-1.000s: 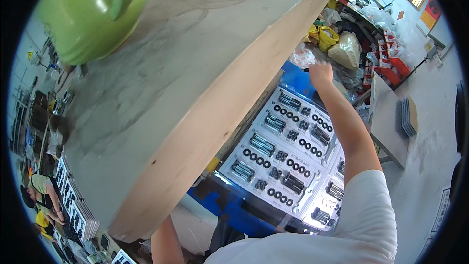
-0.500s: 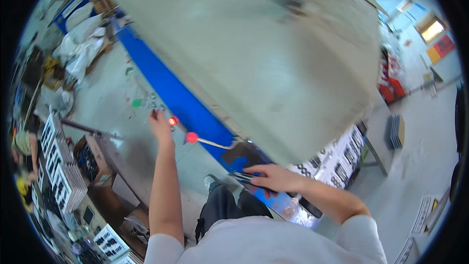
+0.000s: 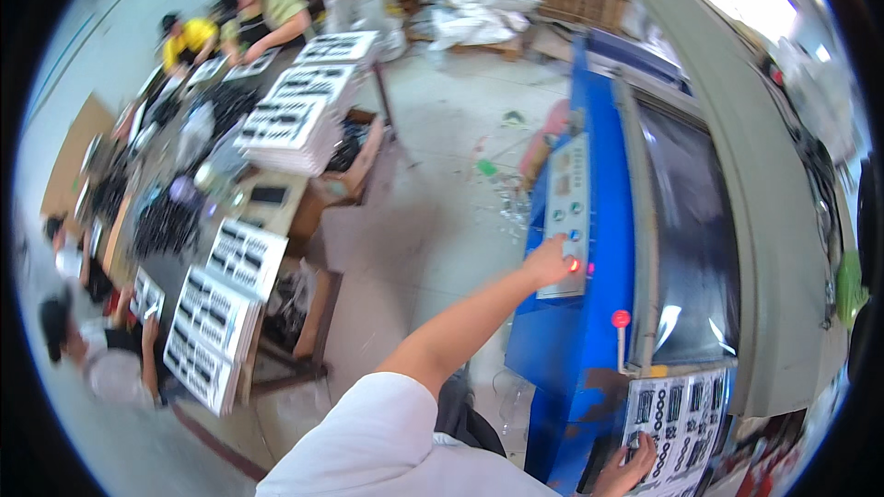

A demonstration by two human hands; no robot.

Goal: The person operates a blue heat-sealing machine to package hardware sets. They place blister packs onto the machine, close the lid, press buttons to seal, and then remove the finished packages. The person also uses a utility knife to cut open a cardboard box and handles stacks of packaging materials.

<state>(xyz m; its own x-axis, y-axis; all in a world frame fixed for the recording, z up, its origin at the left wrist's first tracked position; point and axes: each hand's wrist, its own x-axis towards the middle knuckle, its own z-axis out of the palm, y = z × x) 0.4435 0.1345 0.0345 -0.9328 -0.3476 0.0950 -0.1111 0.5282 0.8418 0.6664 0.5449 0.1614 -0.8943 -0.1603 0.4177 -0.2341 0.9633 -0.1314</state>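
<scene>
My left hand reaches out to the control panel on a blue machine. One finger stretches to the buttons, beside a lit red button, and nothing is held in it. My right hand is low at the near end of the machine, at the edge of a white tray with rows of black parts. Its fingers are curled round something small and dark that I cannot make out. Between the hands stands a lever with a red knob.
The machine's dark glossy bed lies beside a raised grey cover. Left is a worktable with stacked white trays, a phone and black parts. Several people work around it. White sacks lie at the back.
My view has swung left, bringing the worktable and people into sight. My left hand has gone from beside the red light to the panel buttons. My right hand is now at the tray edge.
</scene>
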